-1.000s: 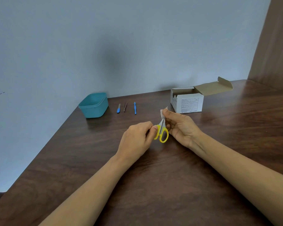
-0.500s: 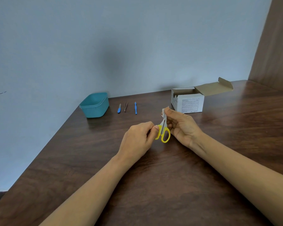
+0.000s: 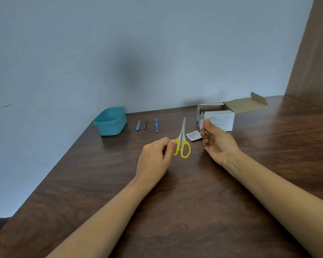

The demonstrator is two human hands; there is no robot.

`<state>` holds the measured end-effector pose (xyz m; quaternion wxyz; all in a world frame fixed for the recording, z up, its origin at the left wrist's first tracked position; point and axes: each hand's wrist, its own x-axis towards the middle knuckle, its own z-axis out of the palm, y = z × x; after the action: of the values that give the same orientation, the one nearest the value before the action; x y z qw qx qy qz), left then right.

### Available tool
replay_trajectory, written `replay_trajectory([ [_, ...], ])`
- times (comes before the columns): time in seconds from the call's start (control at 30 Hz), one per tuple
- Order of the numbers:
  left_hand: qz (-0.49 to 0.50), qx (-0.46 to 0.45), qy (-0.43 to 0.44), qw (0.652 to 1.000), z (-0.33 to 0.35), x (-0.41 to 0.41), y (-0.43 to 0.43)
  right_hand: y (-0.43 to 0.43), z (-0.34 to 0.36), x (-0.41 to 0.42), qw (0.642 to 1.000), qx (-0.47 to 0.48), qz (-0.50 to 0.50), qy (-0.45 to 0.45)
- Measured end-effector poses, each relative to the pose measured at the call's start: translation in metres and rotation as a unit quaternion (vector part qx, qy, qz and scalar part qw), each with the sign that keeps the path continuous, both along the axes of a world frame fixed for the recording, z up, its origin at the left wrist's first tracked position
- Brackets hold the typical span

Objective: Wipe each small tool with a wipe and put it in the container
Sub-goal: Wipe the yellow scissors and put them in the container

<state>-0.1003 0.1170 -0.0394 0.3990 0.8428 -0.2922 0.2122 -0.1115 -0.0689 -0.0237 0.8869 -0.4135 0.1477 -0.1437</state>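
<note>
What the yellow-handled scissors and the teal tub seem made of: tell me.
Yellow-handled scissors: blades look like bare grey metal, dull sheen; handle loops look like glossy yellow plastic. Teal rectangular tub: probably moulded plastic, going by its even colour, rounded corners and rim lip.

**Two hands apart, each pinching**

The left hand (image 3: 156, 156) is curled, its thumb and forefinger pinching a handle loop of the scissors (image 3: 184, 144). The right hand (image 3: 219, 144), palm turned inward and fingers curled, pinches a wipe (image 3: 201, 124). Both bare forearms reach forward, converging.
</note>
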Motion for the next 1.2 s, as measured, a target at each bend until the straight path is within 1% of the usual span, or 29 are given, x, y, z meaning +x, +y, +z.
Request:
replay_trajectory([
  [0.07, 0.020, -0.038, 0.007, 0.999, 0.000, 0.002, 0.002, 0.003, -0.004, 0.000, 0.993, -0.108, 0.046, -0.001],
  [0.13, 0.030, -0.060, 0.016, 0.998, 0.001, 0.003, 0.003, 0.008, -0.005, -0.002, 0.975, -0.206, 0.088, -0.005],
  [0.17, 0.033, -0.065, 0.020, 0.997, 0.002, 0.003, 0.003, 0.010, -0.005, -0.003, 0.968, -0.232, 0.099, -0.005],
  [0.23, 0.036, -0.070, 0.022, 0.997, 0.003, 0.003, 0.003, 0.012, -0.004, -0.006, 0.961, -0.255, 0.106, -0.006],
  [0.57, 0.032, -0.074, 0.017, 0.997, 0.002, 0.003, 0.005, 0.016, -0.003, -0.007, 0.956, -0.275, 0.097, -0.007],
  [0.8, 0.052, -0.055, -0.001, 0.997, 0.003, 0.004, 0.004, 0.020, 0.000, -0.010, 0.949, -0.284, 0.138, -0.012],
  [1.0, 0.081, -0.041, -0.017, 0.996, 0.003, 0.003, 0.004, 0.021, 0.000, -0.010, 0.933, -0.319, 0.167, -0.010],
  [1.07, 0.090, -0.045, -0.020, 0.995, 0.003, 0.002, 0.002, 0.023, -0.001, -0.010, 0.937, -0.306, 0.168, -0.010],
  [1.2, 0.098, -0.070, -0.002, 0.993, 0.001, 0.002, 0.000, 0.030, 0.000, -0.013, 0.951, -0.246, 0.187, -0.003],
])
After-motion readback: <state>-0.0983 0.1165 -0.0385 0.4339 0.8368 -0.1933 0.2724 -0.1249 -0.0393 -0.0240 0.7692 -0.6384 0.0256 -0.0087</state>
